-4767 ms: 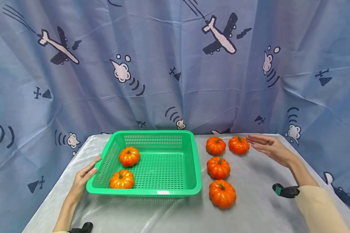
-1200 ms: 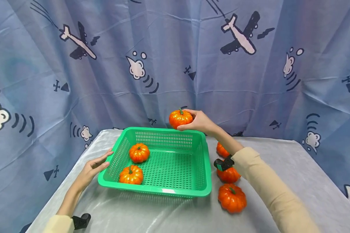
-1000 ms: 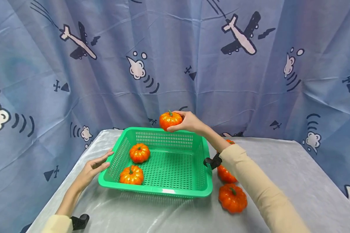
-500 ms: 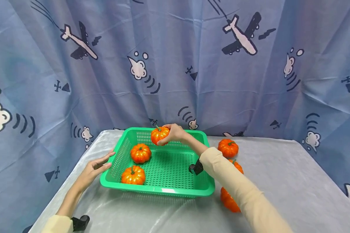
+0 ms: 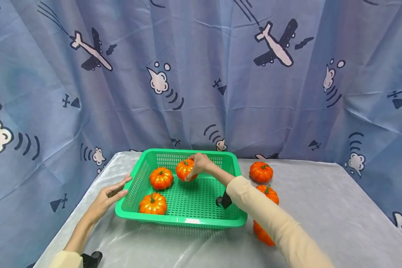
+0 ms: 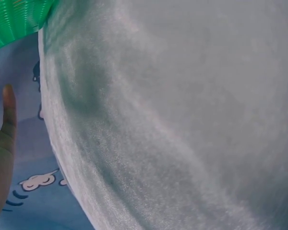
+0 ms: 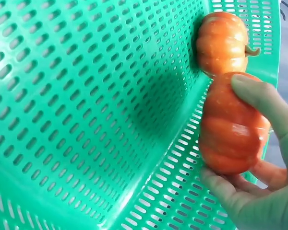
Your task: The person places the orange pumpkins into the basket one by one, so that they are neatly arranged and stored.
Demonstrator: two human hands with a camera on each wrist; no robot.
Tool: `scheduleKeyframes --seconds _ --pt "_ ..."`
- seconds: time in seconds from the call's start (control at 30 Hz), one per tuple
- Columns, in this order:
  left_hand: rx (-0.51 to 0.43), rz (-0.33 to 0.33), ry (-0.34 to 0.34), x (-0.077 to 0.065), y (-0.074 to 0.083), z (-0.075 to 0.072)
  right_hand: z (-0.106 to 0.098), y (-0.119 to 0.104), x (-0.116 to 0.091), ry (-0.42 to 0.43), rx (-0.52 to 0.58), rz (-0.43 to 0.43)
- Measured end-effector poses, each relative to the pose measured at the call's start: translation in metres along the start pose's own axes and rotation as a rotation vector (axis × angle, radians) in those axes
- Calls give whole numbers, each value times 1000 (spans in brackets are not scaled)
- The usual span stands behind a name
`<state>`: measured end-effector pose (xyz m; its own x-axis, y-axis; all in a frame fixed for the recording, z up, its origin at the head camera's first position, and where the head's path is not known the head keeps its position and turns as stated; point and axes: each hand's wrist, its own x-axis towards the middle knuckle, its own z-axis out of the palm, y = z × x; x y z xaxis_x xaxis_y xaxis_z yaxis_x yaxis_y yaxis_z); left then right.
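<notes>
My right hand (image 5: 201, 165) grips a small orange pumpkin (image 5: 185, 170) inside the green basket (image 5: 201, 222), near its back wall. In the right wrist view, thumb and fingers wrap round this pumpkin (image 7: 233, 127), close beside another one (image 7: 222, 43). Whether the held pumpkin touches the basket floor, I cannot tell. Two more pumpkins sit at the basket's left side, one at the back (image 5: 161, 178) and one in front (image 5: 153, 204). My left hand (image 5: 104, 199) has its fingertips at the basket's left rim, fingers extended. Only part of that hand (image 6: 1, 129) shows in the left wrist view.
Right of the basket, three pumpkins stand in a row on the pale cloth-covered table (image 5: 321, 208): a back one (image 5: 261, 172), a middle one (image 5: 269, 193) and a front one (image 5: 262, 234), the latter two partly behind my right sleeve. A blue patterned curtain (image 5: 201, 93) hangs behind.
My right hand took the far right pumpkin from the table, carried it left over the basket's back rim and lowered it inside. The left hand stays at the left rim.
</notes>
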<state>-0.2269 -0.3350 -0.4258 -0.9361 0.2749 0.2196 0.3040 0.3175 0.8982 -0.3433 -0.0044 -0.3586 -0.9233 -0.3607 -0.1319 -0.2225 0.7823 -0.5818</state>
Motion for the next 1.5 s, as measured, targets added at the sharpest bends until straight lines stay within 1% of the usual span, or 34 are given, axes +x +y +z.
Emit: scheduleKeyframes --seconds 0.17,0.23,0.4,0.5,0.67,0.97,1.1,1.2,1.3,1.4,1.47,1.5 --pt "-8 3 -13 -1 -2 4 9 7 -2 -34 -79 43" --pt "-11 -3 -12 -1 -2 6 14 9 -2 -45 -100 45" --pt "-16 -18 -21 -3 -2 10 26 16 -5 -60 -149 9" --pt "-17 -25 -23 -4 -2 12 32 20 -6 -52 -142 -8" --pt "-10 -26 -5 -5 0 12 37 21 -8 -55 -147 -42" --pt "2 -8 10 -7 -3 13 41 19 -13 -49 -134 -21" --pt "0 -2 13 -6 -3 13 39 18 -15 -50 -140 -16" --pt "-1 0 12 -5 -1 12 35 16 -15 -68 -150 -9" --pt "2 -2 5 -4 1 11 23 10 -16 -109 -208 -1" --pt "10 1 6 -3 2 9 -3 -1 -24 -143 -238 -26" --pt "16 3 10 -2 3 7 -27 -9 -34 -135 -215 -78" --pt "17 5 11 -1 3 6 -40 -11 -41 -123 -184 -115"
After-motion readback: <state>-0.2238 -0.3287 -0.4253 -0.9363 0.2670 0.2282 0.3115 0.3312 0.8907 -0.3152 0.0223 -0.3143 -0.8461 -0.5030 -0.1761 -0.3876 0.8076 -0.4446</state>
